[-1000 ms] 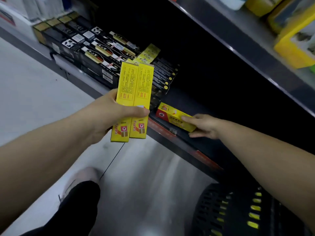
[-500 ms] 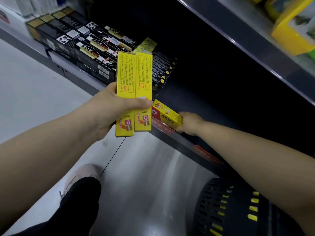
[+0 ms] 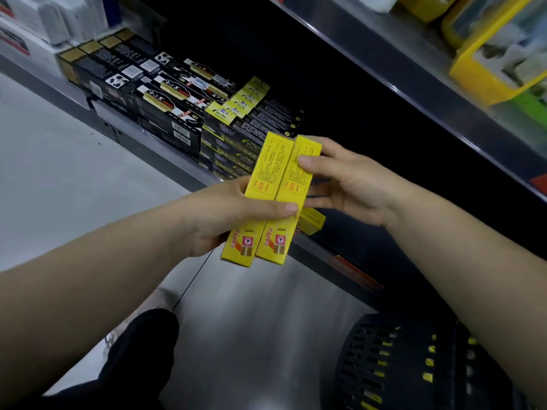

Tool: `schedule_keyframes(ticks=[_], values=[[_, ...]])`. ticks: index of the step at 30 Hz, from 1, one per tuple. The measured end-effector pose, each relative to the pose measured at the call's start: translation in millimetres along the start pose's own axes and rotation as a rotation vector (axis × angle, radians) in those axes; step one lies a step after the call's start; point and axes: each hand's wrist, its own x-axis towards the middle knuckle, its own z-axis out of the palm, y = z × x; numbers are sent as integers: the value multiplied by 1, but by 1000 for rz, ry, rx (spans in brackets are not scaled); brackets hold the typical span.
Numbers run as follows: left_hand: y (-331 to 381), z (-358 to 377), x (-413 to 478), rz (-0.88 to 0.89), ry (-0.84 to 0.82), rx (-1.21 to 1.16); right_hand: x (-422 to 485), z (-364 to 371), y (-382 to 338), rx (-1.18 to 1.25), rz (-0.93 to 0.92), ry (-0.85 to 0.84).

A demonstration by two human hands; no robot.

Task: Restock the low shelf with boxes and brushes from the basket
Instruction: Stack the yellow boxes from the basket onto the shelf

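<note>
Two yellow boxes (image 3: 266, 173), gripped by the left hand (image 3: 225, 220); the right hand (image 3: 349, 184) pinches one (slide it free squarely toward the shelf (image 3: 349, 269)).

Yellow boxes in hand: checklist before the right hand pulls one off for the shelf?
1. Left hand grips the pair of yellow boxes, thumb across both: ok.
2. Right hand pinches the right-side box, thumb on its face: ok.
3. Placed box lies at the low shelf's front edge: ok.
4. Free shelf space beside it: cannot tell, too dark.
5. Stock in the basket: cannot tell.
</note>
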Motion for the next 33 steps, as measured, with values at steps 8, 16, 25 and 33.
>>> schedule_keyframes(ticks=[8,16,25,33], values=[[-9,-6,6,-74,101,41,15,-79,32,-28,218,653],[-21,-18,7,-146,126,75,68,-87,78,-297,293,508],[-26,-13,19,-203,216,67,80,-63,104,-716,325,240],[-30,-12,24,-197,246,44,82,-57,102,-896,274,156]])
